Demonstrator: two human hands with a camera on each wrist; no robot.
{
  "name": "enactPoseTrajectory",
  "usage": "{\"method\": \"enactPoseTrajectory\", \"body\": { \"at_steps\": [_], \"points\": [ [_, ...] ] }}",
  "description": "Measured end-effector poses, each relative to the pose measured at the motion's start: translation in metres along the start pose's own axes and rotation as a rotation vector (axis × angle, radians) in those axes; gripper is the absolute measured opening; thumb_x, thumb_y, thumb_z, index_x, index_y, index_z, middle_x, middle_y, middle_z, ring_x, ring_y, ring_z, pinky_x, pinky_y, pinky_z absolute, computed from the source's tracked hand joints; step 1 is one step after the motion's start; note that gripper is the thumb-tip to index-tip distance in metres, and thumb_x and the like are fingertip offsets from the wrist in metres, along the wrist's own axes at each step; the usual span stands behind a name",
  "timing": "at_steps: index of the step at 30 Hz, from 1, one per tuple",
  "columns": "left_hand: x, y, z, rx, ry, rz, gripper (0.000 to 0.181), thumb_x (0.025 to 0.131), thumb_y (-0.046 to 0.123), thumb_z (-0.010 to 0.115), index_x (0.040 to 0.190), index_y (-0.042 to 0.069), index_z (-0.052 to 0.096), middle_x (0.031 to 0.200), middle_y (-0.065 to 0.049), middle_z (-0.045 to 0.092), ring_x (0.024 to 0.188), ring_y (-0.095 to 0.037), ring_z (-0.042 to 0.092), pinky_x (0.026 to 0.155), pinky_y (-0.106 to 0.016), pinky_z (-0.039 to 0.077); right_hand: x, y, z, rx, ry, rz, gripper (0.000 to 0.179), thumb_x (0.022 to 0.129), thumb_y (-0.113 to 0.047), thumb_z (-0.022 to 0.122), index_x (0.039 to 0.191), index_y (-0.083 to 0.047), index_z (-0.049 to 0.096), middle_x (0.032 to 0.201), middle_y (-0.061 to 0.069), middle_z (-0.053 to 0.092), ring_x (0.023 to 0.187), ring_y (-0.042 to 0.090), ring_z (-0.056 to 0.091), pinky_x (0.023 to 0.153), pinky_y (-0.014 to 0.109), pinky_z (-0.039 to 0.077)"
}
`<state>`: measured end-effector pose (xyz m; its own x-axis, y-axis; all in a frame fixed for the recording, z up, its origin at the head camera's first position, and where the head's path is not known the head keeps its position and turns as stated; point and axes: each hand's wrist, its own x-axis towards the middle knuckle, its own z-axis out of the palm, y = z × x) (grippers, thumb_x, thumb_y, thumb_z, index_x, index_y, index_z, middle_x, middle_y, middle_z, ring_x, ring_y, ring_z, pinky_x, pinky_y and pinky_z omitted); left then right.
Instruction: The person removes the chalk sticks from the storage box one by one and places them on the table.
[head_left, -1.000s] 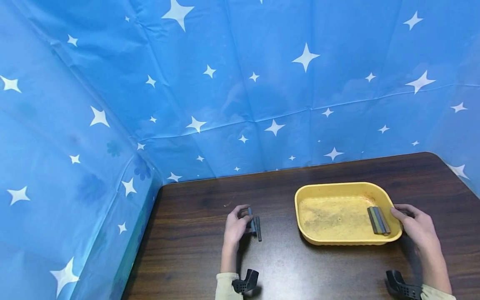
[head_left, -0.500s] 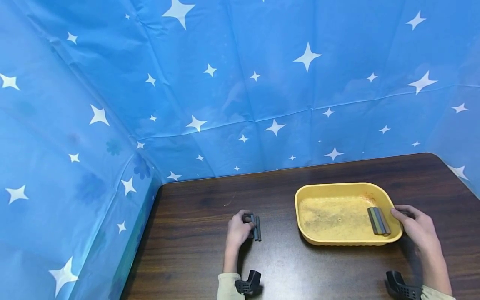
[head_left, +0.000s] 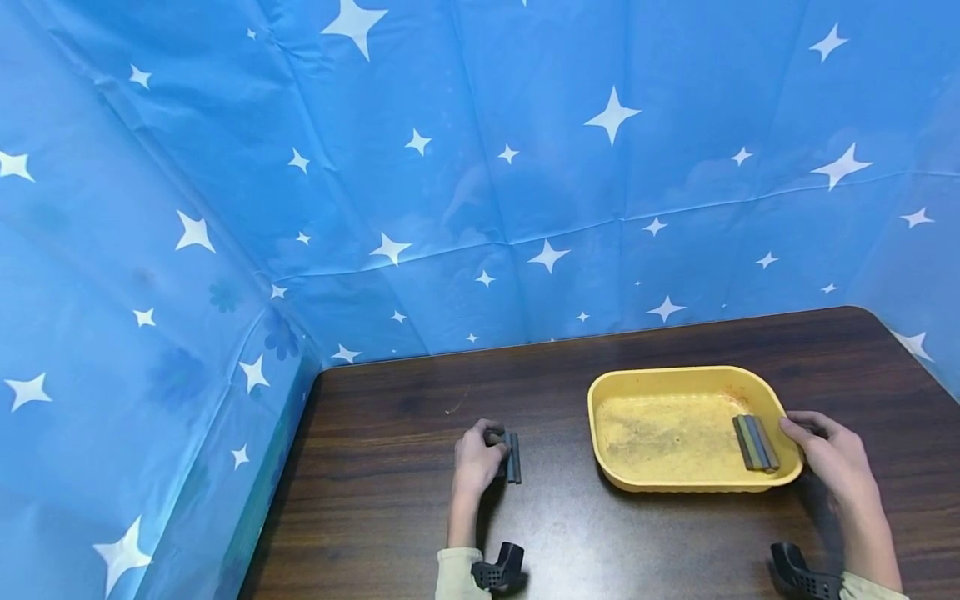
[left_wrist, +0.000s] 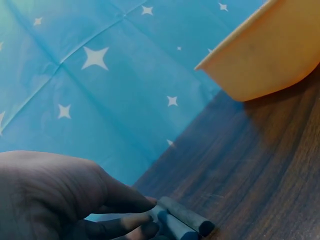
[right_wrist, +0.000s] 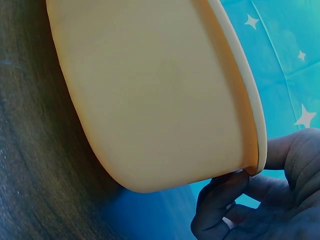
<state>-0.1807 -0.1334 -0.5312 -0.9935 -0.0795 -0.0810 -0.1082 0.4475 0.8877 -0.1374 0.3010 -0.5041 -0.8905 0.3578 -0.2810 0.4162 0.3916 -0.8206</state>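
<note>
My left hand [head_left: 477,457] is at the left of the table, its thumb and fingers closed about a blue-grey stick [head_left: 512,471]. A darker grey stick [head_left: 517,454] lies right alongside, parallel to it. In the left wrist view the fingertips meet the blue-grey stick [left_wrist: 172,226], and the dark stick [left_wrist: 187,215] shows its round end. The sticks' material is hard to tell. My right hand [head_left: 831,454] pinches the right rim of a shallow yellow plastic tray [head_left: 675,485]; the right wrist view shows its fingers beneath the rim. Several coloured sticks [head_left: 756,442] lie side by side inside, by the right wall.
The dark wood-grain table [head_left: 390,467] meets a blue star-patterned sheet [head_left: 480,167] along its back and left edges. Black camera mounts sit on both wrists. A stretch of table separates the left hand from the tray.
The blue-grey stick, earlier slanted against the dark one, has come to lie parallel beside it, as my left hand shifted slightly right and nearer. Right hand and tray have stayed in place.
</note>
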Motion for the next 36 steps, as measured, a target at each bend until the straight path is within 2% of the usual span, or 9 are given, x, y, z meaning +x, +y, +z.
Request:
{"method": "enactPoseTrajectory", "body": {
  "at_steps": [7,10,14,18,26,32,36],
  "points": [
    [0.001,0.008,0.0,-0.028,0.051,0.022,0.025,0.092,-0.002,0.066,0.116,-0.007,0.07,0.092,-0.013,0.072,0.072,-0.023,0.068,0.056,-0.033,0.06,0.0,0.0,0.001,0.013,0.005,-0.003,0.06,0.11,-0.032,0.045,0.147,0.016,0.039,0.136,0.038,0.046,0.082,0.005,0.053,0.06,0.02,0.05],
    [0.0,0.013,0.0,-0.158,0.02,-0.002,0.026,0.096,0.002,0.064,0.119,-0.009,0.068,0.096,-0.015,0.07,0.073,-0.02,0.067,0.059,-0.033,0.061,0.0,0.0,0.001,0.013,0.015,-0.012,0.059,0.11,-0.03,0.046,0.146,0.016,0.041,0.135,0.038,0.048,0.083,0.006,0.054,0.06,0.02,0.05],
    [-0.001,0.019,0.0,-0.4,-0.043,-0.052,0.03,0.102,0.007,0.058,0.125,-0.013,0.061,0.1,-0.019,0.066,0.076,-0.018,0.066,0.063,-0.033,0.062,0.0,0.002,0.003,0.012,0.029,-0.032,0.056,0.109,-0.028,0.048,0.144,0.016,0.043,0.131,0.037,0.05,0.085,0.01,0.055,0.059,0.019,0.05],
    [-0.003,0.029,0.003,-0.523,-0.085,-0.067,0.033,0.106,0.01,0.055,0.13,-0.013,0.059,0.105,-0.018,0.064,0.082,-0.02,0.069,0.069,-0.035,0.063,0.001,0.003,0.003,0.015,0.037,-0.035,0.055,0.109,-0.027,0.049,0.143,0.016,0.044,0.13,0.036,0.051,0.084,0.009,0.055,0.059,0.019,0.05],
    [-0.002,0.056,0.023,-0.57,-0.168,-0.037,0.029,0.107,0.013,0.054,0.126,-0.007,0.065,0.114,-0.021,0.064,0.092,-0.026,0.07,0.08,-0.041,0.063,0.003,0.007,0.001,0.038,0.03,-0.03,0.056,0.108,-0.028,0.049,0.143,0.016,0.044,0.126,0.035,0.053,0.077,0.003,0.055,0.059,0.022,0.053],
    [-0.004,0.078,0.042,-0.592,-0.225,-0.012,0.027,0.106,0.015,0.056,0.121,-0.005,0.067,0.109,-0.018,0.067,0.092,-0.025,0.071,0.078,-0.04,0.063,0.003,0.009,0.001,0.055,0.02,-0.029,0.058,0.108,-0.03,0.05,0.143,0.016,0.044,0.125,0.034,0.055,0.076,0.003,0.056,0.06,0.024,0.055],
    [-0.005,0.091,0.054,-0.603,-0.263,-0.001,0.029,0.107,0.014,0.055,0.123,-0.007,0.066,0.111,-0.021,0.067,0.093,-0.027,0.071,0.079,-0.041,0.063,0.002,0.008,0.001,0.056,0.016,-0.032,0.059,0.108,-0.031,0.05,0.143,0.016,0.044,0.125,0.034,0.055,0.076,0.004,0.057,0.06,0.026,0.055]
  ]
}}
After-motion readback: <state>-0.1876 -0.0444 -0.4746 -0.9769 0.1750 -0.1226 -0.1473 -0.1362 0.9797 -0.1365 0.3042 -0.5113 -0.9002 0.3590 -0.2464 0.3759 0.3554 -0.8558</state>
